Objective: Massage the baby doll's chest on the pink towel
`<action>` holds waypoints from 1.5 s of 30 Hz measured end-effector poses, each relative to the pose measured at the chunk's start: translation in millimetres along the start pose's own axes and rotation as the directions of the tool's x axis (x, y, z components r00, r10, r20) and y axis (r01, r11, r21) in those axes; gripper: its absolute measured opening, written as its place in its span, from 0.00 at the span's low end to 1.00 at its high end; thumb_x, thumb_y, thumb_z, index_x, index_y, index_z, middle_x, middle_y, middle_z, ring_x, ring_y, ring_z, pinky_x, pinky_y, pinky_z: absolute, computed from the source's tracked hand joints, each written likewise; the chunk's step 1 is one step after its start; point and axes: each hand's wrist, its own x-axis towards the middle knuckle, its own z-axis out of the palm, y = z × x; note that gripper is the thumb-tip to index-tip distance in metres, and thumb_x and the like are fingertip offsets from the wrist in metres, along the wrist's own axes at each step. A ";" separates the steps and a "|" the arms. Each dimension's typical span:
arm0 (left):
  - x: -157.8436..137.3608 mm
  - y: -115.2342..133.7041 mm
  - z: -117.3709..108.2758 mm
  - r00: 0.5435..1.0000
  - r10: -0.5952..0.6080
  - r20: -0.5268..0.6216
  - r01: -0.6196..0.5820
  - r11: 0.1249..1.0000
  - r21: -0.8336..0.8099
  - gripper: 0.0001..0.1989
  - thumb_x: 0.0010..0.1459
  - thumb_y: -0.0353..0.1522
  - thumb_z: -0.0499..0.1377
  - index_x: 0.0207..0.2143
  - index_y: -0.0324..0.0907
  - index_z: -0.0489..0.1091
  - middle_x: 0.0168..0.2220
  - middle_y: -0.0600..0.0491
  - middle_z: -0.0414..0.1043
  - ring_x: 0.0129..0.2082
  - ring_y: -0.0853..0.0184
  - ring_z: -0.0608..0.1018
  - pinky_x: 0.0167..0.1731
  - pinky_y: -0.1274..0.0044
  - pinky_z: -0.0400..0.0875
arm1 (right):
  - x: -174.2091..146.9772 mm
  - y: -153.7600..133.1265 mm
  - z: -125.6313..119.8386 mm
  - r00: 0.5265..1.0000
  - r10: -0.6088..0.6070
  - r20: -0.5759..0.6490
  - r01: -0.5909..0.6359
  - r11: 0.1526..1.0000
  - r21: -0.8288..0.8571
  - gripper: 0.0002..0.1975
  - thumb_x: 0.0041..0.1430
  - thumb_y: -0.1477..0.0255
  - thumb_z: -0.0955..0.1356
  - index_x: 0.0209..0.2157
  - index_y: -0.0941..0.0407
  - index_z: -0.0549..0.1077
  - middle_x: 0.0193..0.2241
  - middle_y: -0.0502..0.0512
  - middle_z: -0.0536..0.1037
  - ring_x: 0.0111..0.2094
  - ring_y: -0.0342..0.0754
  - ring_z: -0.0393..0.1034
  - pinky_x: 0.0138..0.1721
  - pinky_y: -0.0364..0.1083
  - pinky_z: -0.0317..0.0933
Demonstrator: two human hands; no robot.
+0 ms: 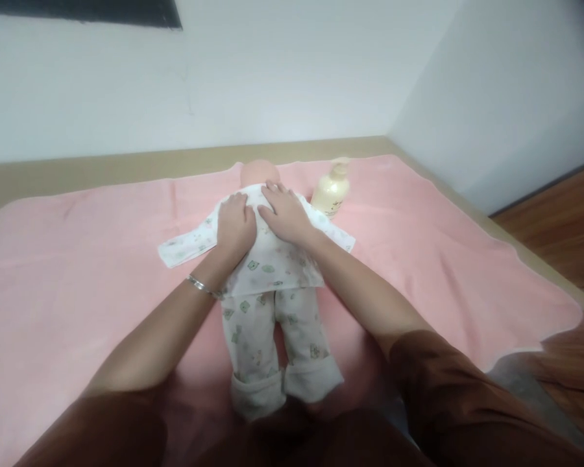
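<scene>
A doll in white, printed fabric clothes [272, 263] lies on a wide pink cloth blanket [394, 272], with a person's left hand [237, 224] and right hand [286, 213] on its upper body.

From where I stand, the blanket spreads over a tan surface [141, 162] below a plain white wall [282, 78]. The doll lies in the middle, its smooth, rounded head [259, 172] at the far end and its trouser legs, with thick folded cuffs, at the near end; its sleeves stretch out left and right. The right hand is spread on the shirt, thumb apart from the fingers. The left hand rests just beside it, fingers close together; I cannot tell whether it grips the fabric. A pale yellow pump bottle [331, 189] stands on the far right, beside the doll's sleeve. A thin silver-coloured bracelet [202, 286] circles the left wrist.
</scene>
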 end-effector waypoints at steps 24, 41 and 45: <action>-12.5 19.8 -2.9 0.990 0.086 0.114 -0.106 0.978 0.180 0.25 0.64 0.32 0.44 0.57 0.28 0.66 0.62 0.32 0.66 0.68 0.47 0.63 0.69 0.54 0.52 | -3.7 -8.4 -12.1 0.987 0.160 0.034 -0.154 0.979 -0.130 0.28 0.72 0.65 0.55 0.60 0.73 0.64 0.63 0.78 0.64 0.65 0.64 0.59 0.65 0.59 0.54; 13.0 -2.4 -9.0 0.992 -0.070 0.107 0.070 0.998 0.004 0.21 0.64 0.35 0.45 0.48 0.37 0.73 0.56 0.40 0.73 0.60 0.50 0.70 0.66 0.56 0.58 | -34.1 -40.0 0.0 0.994 -0.104 0.044 0.113 0.952 -0.285 0.27 0.67 0.79 0.53 0.63 0.74 0.62 0.63 0.78 0.66 0.68 0.65 0.56 0.68 0.62 0.50; 10.6 -6.0 -3.3 0.993 -0.085 0.082 0.090 0.995 -0.053 0.21 0.64 0.36 0.47 0.52 0.38 0.72 0.59 0.41 0.70 0.65 0.51 0.66 0.70 0.58 0.53 | -15.3 -22.2 -6.9 0.997 -0.068 0.040 0.074 0.984 -0.165 0.27 0.69 0.74 0.55 0.64 0.72 0.62 0.65 0.74 0.63 0.69 0.62 0.54 0.70 0.59 0.47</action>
